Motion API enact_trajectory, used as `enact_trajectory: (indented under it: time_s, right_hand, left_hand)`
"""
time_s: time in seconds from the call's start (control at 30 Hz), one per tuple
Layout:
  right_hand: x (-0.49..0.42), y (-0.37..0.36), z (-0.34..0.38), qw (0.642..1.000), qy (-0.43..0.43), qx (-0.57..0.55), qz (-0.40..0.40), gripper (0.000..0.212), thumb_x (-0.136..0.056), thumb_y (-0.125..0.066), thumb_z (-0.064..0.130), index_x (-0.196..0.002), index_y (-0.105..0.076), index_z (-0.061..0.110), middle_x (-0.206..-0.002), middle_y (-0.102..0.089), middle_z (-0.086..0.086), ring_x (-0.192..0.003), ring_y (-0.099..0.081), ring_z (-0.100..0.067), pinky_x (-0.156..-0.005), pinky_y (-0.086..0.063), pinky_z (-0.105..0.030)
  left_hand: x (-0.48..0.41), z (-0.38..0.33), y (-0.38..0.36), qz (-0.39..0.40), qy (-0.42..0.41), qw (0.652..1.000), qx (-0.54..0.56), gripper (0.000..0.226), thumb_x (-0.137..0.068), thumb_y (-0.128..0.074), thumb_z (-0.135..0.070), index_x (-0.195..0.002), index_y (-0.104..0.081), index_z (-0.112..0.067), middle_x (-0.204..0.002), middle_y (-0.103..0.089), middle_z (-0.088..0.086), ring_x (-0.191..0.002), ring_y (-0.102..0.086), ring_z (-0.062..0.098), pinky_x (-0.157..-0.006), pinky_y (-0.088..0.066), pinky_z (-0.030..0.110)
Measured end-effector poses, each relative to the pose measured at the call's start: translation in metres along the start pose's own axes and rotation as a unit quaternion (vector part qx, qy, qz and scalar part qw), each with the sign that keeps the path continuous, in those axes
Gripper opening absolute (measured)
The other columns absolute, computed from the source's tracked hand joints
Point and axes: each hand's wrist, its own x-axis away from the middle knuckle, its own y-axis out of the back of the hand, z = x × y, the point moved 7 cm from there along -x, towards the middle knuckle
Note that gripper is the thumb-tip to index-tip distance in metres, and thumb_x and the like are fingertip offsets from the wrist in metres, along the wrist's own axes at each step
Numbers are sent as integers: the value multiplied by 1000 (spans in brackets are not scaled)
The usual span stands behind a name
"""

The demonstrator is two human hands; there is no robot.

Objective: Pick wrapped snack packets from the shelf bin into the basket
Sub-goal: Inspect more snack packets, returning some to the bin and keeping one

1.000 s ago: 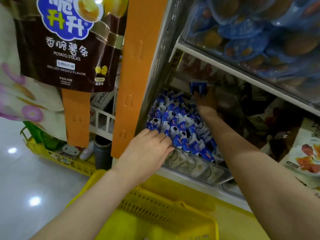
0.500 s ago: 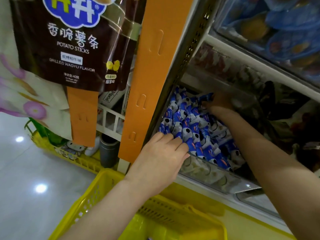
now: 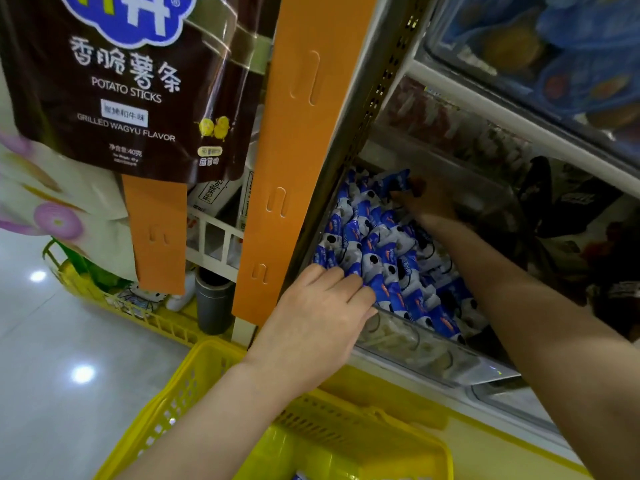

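A brown potato-sticks bag (image 3: 131,81) hangs upper left beside an orange strip (image 3: 304,150). Blue-lidded packs (image 3: 571,64) fill the top shelf. A grey tube (image 3: 214,303) stands below.
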Motion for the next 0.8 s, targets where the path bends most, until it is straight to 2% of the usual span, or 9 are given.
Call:
enact_trajectory:
  time_s: [0.1,0.2,0.27,0.4,0.5,0.57,0.63,0.7,0.8]
  right_hand:
    - [2,12,5,997,3,50,-67,28,-90,-58,23,-114,-59,9,-109,-62,-6,-89,-55,-15,-77,-42,-28]
    - [2,11,-2,988,-39,149,-20,25,-88,-60,20,-109,-57,8,-100,-59,-6,-92,-58,-24,-71,-43,-28]
    - [4,5,-1,986,-30,162,21,17,-87,-60,16,-102,-58,9,-85,-56,1,-81,-57,-20,-63,-42,-22]
    - [2,-12,2,984,-37,166,58,28,-94,-51,19,-118,-56,5,-115,-59,-12,-98,-58,-26,-79,-42,-29]
    - [0,-21,-3,975,-53,180,117,31,-99,-39,28,-104,-62,7,-82,-59,-9,-70,-54,-21,-60,-41,-27]
    - [-1,-17,-5,980,-42,159,109,31,-100,-35,32,-87,-58,14,-71,-51,-2,-61,-47,-14,-55,-36,-26]
    - [-2,0,-4,987,2,159,23,25,-99,-37,29,-92,-58,17,-81,-55,2,-69,-49,-11,-65,-39,-27]
    - [-2,13,-7,986,2,165,-28,24,-98,-42,26,-105,-60,11,-96,-60,-5,-80,-50,-13,-74,-39,-29]
    - [-3,8,-17,984,-41,172,28,27,-95,-49,23,-111,-60,4,-112,-61,-16,-90,-55,-21,-78,-39,-30]
  left_hand:
    - [0,0,0,-1,0,1000,-2,33,-91,-34,-26,-86,-66,-21,-78,-63,-6,-71,-55,14,-70,-41,29]
    - [0,1,-1,-1,-1,1000,-1,33,-91,-34,-26,-86,-66,-20,-78,-63,-5,-71,-55,14,-70,-42,29]
    - [1,1,0,-4,-1,1000,0,33,-91,-34,-26,-86,-66,-20,-78,-63,-5,-71,-56,14,-70,-42,29]
    - [1,1,0,-6,-2,1000,-2,33,-91,-34,-26,-86,-66,-20,-78,-63,-5,-70,-55,14,-70,-41,29]
    - [1,0,1,-9,-4,1000,0,32,-91,-34,-26,-86,-66,-20,-77,-63,-5,-70,-55,15,-69,-43,30]
    - [0,0,1,-10,-6,1000,2,32,-91,-35,-26,-86,-66,-20,-77,-63,-4,-69,-55,15,-68,-44,30]
    - [0,0,1,-8,-5,1000,3,32,-91,-35,-26,-86,-66,-19,-77,-64,-4,-70,-56,15,-68,-44,30]
    - [0,0,1,-6,-6,1000,4,32,-90,-35,-26,-86,-66,-19,-77,-64,-4,-70,-56,15,-69,-44,29]
    - [0,1,1,-1,-9,1000,7,32,-91,-35,-26,-86,-66,-19,-77,-64,-4,-70,-56,15,-69,-43,30]
